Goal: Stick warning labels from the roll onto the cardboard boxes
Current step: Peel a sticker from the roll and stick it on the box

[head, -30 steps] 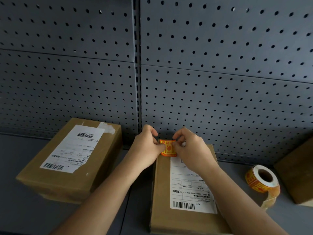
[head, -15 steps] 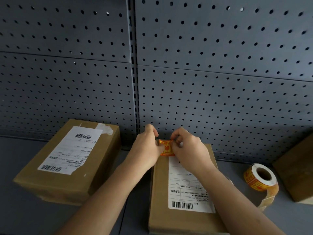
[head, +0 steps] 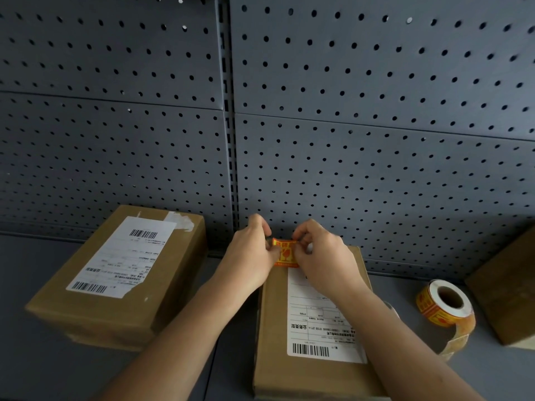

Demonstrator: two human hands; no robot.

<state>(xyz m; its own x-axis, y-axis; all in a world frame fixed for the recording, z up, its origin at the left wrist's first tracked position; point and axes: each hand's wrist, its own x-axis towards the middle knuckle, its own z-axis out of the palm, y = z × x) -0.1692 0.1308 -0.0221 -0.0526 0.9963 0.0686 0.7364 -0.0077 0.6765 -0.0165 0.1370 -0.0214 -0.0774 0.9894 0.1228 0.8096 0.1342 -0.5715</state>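
A small orange-and-yellow warning label is held between both hands over the far end of the middle cardboard box. My left hand pinches its left edge and my right hand pinches its right edge. The label's lower edge sits at the box top, just above the white shipping label. The roll of warning labels lies on the shelf to the right, with a loose tail of backing hanging off it.
A second cardboard box with a shipping label sits at the left. A third box is partly in view at the right edge. A grey pegboard wall rises behind the grey shelf.
Both hands have lowered the label slightly toward the far end of the middle box. The roll and the boxes have not moved.
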